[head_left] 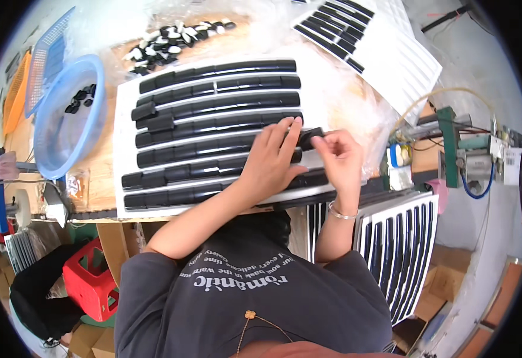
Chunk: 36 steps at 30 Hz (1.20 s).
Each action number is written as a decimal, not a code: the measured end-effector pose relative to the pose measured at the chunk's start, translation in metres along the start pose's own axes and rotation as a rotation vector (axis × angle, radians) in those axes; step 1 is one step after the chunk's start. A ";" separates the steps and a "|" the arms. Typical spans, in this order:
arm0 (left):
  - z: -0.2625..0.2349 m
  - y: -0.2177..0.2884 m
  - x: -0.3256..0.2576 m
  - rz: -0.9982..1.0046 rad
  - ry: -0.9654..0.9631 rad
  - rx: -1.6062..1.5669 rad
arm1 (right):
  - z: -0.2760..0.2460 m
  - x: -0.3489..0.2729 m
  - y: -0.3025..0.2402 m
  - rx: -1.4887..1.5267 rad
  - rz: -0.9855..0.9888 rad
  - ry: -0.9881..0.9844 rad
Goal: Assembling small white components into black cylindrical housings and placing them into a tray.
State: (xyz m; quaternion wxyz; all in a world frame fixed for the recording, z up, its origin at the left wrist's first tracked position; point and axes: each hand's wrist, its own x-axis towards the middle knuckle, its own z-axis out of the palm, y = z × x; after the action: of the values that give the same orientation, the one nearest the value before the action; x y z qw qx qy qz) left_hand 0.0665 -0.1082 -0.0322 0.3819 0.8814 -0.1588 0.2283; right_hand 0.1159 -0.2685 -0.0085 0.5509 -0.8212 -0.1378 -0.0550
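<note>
A white sheet (pixel 127 119) lies on the table, bearing several slightly curved rows of glossy black plastic pieces (pixel 213 118). My left hand (pixel 271 154) rests across the lower rows near their right end, fingers stretched out and slightly apart. Just beside it, my right hand (pixel 340 156) pinches a black plastic piece (pixel 310 138) between thumb and fingers at the right end of a row. The piece juts out past the row's edge. Part of the lower rows is hidden under my left hand and forearm. On the left, a few pieces (pixel 157 123) sit out of line.
A blue basin (pixel 97 128) with a few black pieces stands at left. Loose black and white pieces (pixel 174 45) are piled at the back. More sheets with black strips lie far right (pixel 338 30) and below the table (pixel 401 250). A green metal fixture (pixel 450 146) is at right.
</note>
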 end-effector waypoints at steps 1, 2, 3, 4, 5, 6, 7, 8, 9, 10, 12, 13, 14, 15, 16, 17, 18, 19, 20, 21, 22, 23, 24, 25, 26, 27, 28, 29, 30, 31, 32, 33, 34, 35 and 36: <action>-0.008 -0.004 -0.001 0.001 0.064 -0.065 | 0.016 0.005 -0.014 0.025 -0.081 -0.108; -0.019 -0.012 -0.005 -0.027 0.110 -0.020 | 0.032 0.009 -0.027 0.215 0.064 -0.251; -0.031 -0.022 -0.007 -0.050 0.152 0.020 | 0.043 0.020 -0.043 0.069 -0.118 -0.313; -0.047 -0.033 -0.008 -0.034 0.303 0.069 | 0.057 0.038 -0.047 0.119 -0.205 -0.475; -0.069 -0.038 -0.015 -0.145 0.314 0.141 | 0.076 0.053 -0.063 0.370 0.073 -0.629; -0.089 -0.046 -0.021 -0.200 0.340 0.127 | 0.092 0.082 -0.062 0.378 0.012 -0.731; -0.101 -0.058 -0.032 -0.293 0.409 -0.057 | 0.111 0.113 -0.074 0.337 0.013 -0.760; -0.113 -0.061 -0.038 -0.355 0.420 -0.148 | 0.135 0.155 -0.058 0.084 -0.244 -0.640; -0.124 -0.061 -0.045 -0.423 0.437 -0.230 | 0.162 0.193 -0.044 0.055 -0.300 -0.554; -0.128 -0.060 -0.051 -0.433 0.482 -0.302 | 0.189 0.232 -0.026 -0.144 -0.443 -0.416; -0.137 -0.061 -0.065 -0.458 0.501 -0.342 | 0.239 0.290 0.013 -0.408 -0.624 -0.268; -0.141 -0.059 -0.072 -0.505 0.467 -0.376 | 0.258 0.299 0.028 -0.398 -0.645 -0.276; -0.145 -0.058 -0.076 -0.512 0.477 -0.369 | 0.270 0.308 0.041 -0.470 -0.694 -0.258; -0.149 -0.060 -0.078 -0.515 0.486 -0.363 | 0.279 0.319 0.048 -0.543 -0.745 -0.234; -0.155 -0.064 -0.083 -0.549 0.449 -0.350 | 0.283 0.325 0.053 -0.537 -0.759 -0.239; -0.161 -0.066 -0.089 -0.556 0.467 -0.341 | 0.289 0.323 0.052 -0.570 -0.685 -0.284; -0.167 -0.068 -0.094 -0.556 0.471 -0.334 | 0.291 0.322 0.052 -0.608 -0.605 -0.325; -0.172 -0.070 -0.096 -0.554 0.469 -0.331 | 0.291 0.324 0.052 -0.606 -0.609 -0.329; -0.178 -0.071 -0.099 -0.568 0.476 -0.340 | 0.282 0.319 0.038 -0.574 -0.549 -0.364; -0.181 -0.075 -0.103 -0.474 0.466 -0.315 | 0.272 0.315 0.027 -0.544 -0.486 -0.398; -0.180 -0.075 -0.102 -0.467 0.542 -0.427 | 0.264 0.312 0.024 -0.432 -0.537 -0.415; -0.179 -0.074 -0.099 -0.463 0.625 -0.535 | 0.258 0.303 0.012 -0.435 -0.535 -0.420; -0.180 -0.073 -0.094 -0.443 0.648 -0.630 | 0.254 0.282 -0.005 -0.105 -0.404 -0.547; -0.176 -0.076 -0.083 -0.396 0.769 -0.718 | 0.248 0.258 -0.023 0.223 -0.257 -0.658; -0.177 -0.082 -0.078 -0.386 0.756 -0.609 | 0.237 0.230 -0.045 0.248 -0.255 -0.715; -0.176 -0.088 -0.074 -0.375 0.743 -0.501 | 0.224 0.199 -0.068 0.271 -0.254 -0.771; -0.180 -0.079 -0.060 -0.517 0.811 -0.477 | 0.212 0.170 -0.088 0.352 -0.198 -0.833; -0.181 -0.080 -0.055 -0.571 0.858 -0.560 | 0.202 0.142 -0.104 0.438 -0.143 -0.900; -0.185 -0.074 -0.045 -0.560 0.836 -0.611 | 0.194 0.122 -0.112 0.467 -0.131 -0.932; -0.187 -0.069 -0.037 -0.547 0.810 -0.664 | 0.187 0.106 -0.114 0.497 -0.119 -0.959; -0.187 -0.068 -0.034 -0.531 0.747 -0.618 | 0.182 0.095 -0.114 0.474 -0.151 -0.947; -0.185 -0.066 -0.034 -0.515 0.688 -0.571 | 0.173 0.087 -0.117 0.248 -0.178 -0.953; -0.181 -0.063 -0.034 -0.516 0.695 -0.641 | 0.170 0.080 -0.118 0.255 -0.221 -0.965; -0.180 -0.062 -0.036 -0.516 0.690 -0.644 | 0.166 0.075 -0.120 0.263 -0.266 -0.972; -0.179 -0.060 -0.040 -0.499 0.699 -0.615 | 0.163 0.066 -0.124 0.293 -0.313 -0.944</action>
State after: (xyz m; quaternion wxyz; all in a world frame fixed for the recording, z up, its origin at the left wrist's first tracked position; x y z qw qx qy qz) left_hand 0.0099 0.0688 0.0186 0.6958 0.6108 0.1331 0.3537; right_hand 0.1339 -0.0640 0.0546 0.5232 -0.6404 -0.4987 0.2596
